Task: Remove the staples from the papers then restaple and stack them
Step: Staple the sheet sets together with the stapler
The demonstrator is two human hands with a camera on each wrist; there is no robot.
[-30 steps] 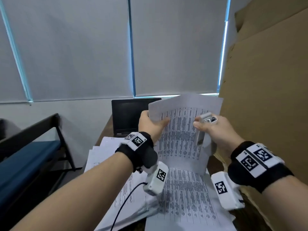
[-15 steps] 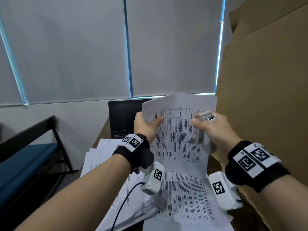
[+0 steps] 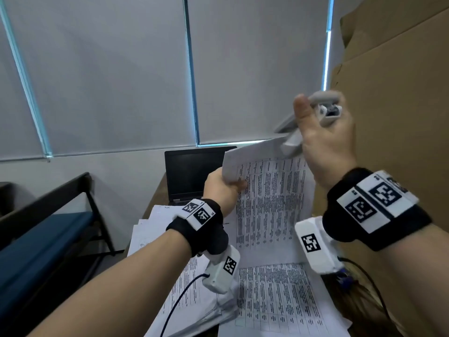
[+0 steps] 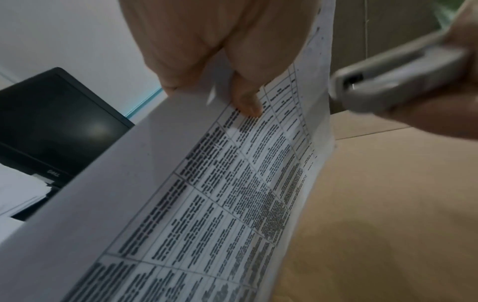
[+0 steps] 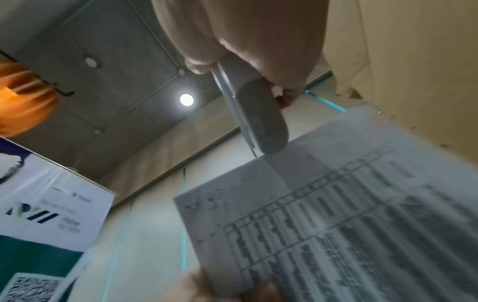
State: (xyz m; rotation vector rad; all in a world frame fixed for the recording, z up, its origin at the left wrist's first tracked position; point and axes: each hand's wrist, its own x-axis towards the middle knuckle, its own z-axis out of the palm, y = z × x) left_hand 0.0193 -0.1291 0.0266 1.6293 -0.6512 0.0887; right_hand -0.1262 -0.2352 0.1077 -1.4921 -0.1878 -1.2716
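While left hand (image 3: 220, 184) pinches raised sheet (image 3: 272, 203), right hand (image 3: 323, 132) grips stapler (image 3: 325, 110), papers (image 3: 274, 297) littering desk, laptop (image 3: 192, 176), blinds (image 3: 121, 76) behind.

This is an office. Grey roller blinds (image 3: 136, 76) cover tall windows behind a tabletop (image 3: 155, 193) that carries a black laptop (image 3: 192, 173) with a dark screen and loose piles of printed sheets (image 3: 274, 305) filled with tables of text. A dark-framed bench with a blue cushion (image 3: 36, 244) stands to one side. Flat cardboard (image 3: 393, 98) leans on the other side. The right wrist view shows a grey ceiling with a round recessed light (image 5: 186, 99) and a printed banner (image 5: 49, 206).
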